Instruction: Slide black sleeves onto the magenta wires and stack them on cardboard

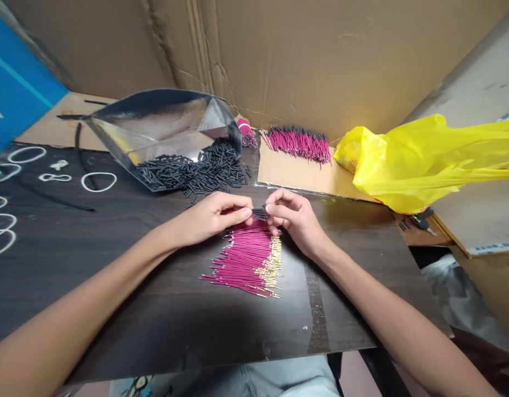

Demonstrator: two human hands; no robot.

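Above the far end of a row of magenta wires (246,256) with gold tips on the right, my two hands meet closely. My left hand (221,218) is closed, thumb against forefinger; what it pinches is hidden by the fingers. Across the small gap, my right hand (293,218) pinches with thumb and forefinger at the end of a thin black tube piece (259,210). Several dark pieces show just under the fingertips, too small to separate clearly. Behind my left hand, a large open foil bag (163,118) spills short black tube pieces (188,171) onto the table.
Magenta wires with black ends (299,144) lie on a cardboard sheet (295,173) at the back. Left of them stands a banded wire bundle (246,132). A yellow plastic bag (403,160) lies right. White rubber bands (99,182) and a long black tube (51,196) are left.
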